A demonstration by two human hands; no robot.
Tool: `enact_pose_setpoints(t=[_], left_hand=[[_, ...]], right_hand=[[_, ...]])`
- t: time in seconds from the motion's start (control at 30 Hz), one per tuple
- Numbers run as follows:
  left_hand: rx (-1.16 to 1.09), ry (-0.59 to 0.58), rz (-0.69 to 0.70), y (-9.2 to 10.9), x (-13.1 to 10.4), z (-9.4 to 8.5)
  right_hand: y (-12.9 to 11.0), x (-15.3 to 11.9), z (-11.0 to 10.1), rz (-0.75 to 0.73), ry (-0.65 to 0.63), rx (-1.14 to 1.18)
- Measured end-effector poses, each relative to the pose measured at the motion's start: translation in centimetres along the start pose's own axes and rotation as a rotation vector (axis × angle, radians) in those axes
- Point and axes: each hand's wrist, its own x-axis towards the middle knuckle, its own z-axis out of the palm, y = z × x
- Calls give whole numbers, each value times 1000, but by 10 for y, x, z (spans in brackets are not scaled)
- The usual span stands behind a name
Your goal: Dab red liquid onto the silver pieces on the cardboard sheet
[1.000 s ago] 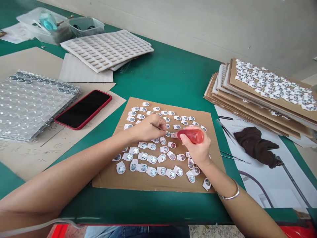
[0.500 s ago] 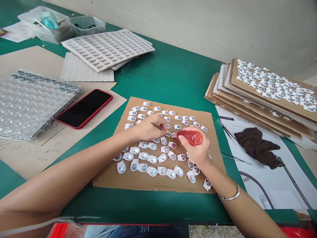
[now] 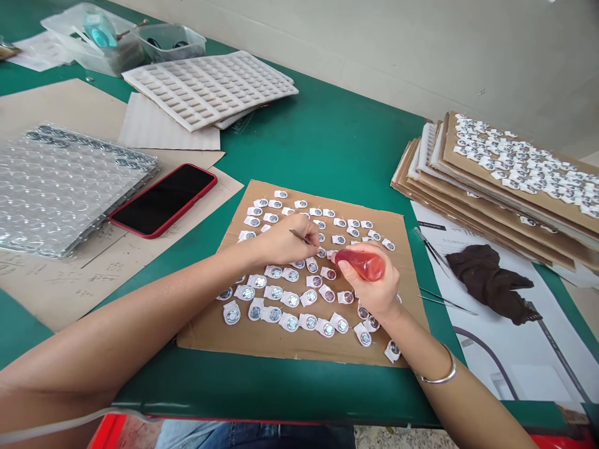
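Note:
My left hand (image 3: 292,240) is closed around slim metal tweezers (image 3: 299,236), whose back end sticks out above the fingers. Their tips are hidden by my fingers near a small round metal piece on a white tab (image 3: 321,252). In my right hand (image 3: 379,290) is a soft squeeze bottle of red liquid (image 3: 361,264), lying on its side with its nozzle pointing left at that same piece. Both hands are over a cardboard sheet (image 3: 206,333) that carries rows of these round pieces on white tabs. Some pieces nearby, such as one tabbed piece (image 3: 331,274), look reddish in the centre.
A red-cased phone (image 3: 163,201) and clear blister trays (image 3: 70,193) lie left. White slotted trays (image 3: 210,87) and plastic tubs (image 3: 168,43) stand behind. Stacked cardboard sheets (image 3: 491,187), loose tweezers (image 3: 447,304) and a dark brown cloth (image 3: 491,280) are at right.
The whole view has shifted slightly. Both hands keep almost the same place over the cardboard, and the red bottle has turned a little in my right hand.

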Motion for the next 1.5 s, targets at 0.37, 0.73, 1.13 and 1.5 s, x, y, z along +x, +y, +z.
enact_pose_setpoints(t=[0.37,0.73,1.13,1.5], left_hand=[[-2,8,13,-1,1,1],[20,-14,15,-3,1,-1],[-52,-15,-50,-6,2,-1],[-59,-4,-50,-6,4,-1]], right_hand=[[0,0,0,12,-11,11],[1,3,0,78,1,41],[0,3,1,75,10,17],[0,4,3,39,2,20]])
